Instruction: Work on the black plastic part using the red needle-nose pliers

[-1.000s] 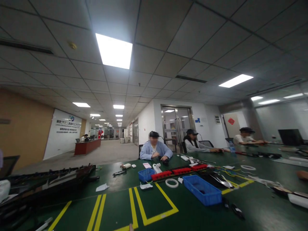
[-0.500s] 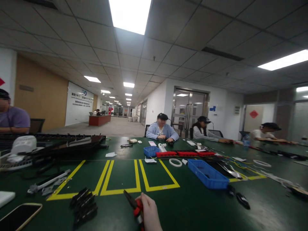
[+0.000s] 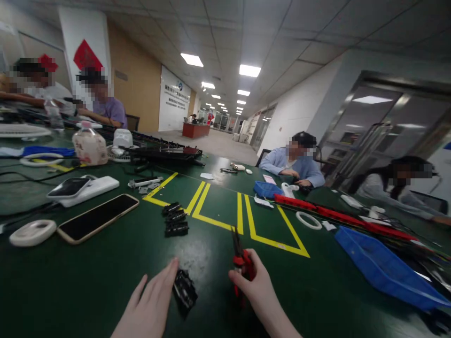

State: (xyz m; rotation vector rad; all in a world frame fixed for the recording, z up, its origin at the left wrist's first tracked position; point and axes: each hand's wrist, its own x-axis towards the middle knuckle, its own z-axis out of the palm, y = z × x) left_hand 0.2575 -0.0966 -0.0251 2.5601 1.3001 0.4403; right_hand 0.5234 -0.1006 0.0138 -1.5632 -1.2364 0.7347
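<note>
My right hand (image 3: pixel 257 281) is wrapped round the red handles of long-nose pliers (image 3: pixel 241 259). Their dark jaws point away from me, just short of a yellow tape line. My left hand (image 3: pixel 151 298) reaches over the green table with its fingers stretched out. Right beside its fingertips lies a small black plastic part (image 3: pixel 185 289), its edge uneven; I cannot tell whether the hand touches it. Farther forward, several similar black parts (image 3: pixel 175 219) lie in a group near the tape.
On the left are a phone (image 3: pixel 98 218), a white ring (image 3: pixel 33 233), a white device (image 3: pixel 91 190) and a bottle (image 3: pixel 89 143). A blue bin (image 3: pixel 387 267) stands at the right, near red strips (image 3: pixel 338 216). Yellow tape marks (image 3: pixel 278 244) line the table (image 3: pixel 211 263). Co-workers sit across.
The view has turned left and tipped down. My right hand has come into sight with the pliers, then my left hand and the near black part appeared.
</note>
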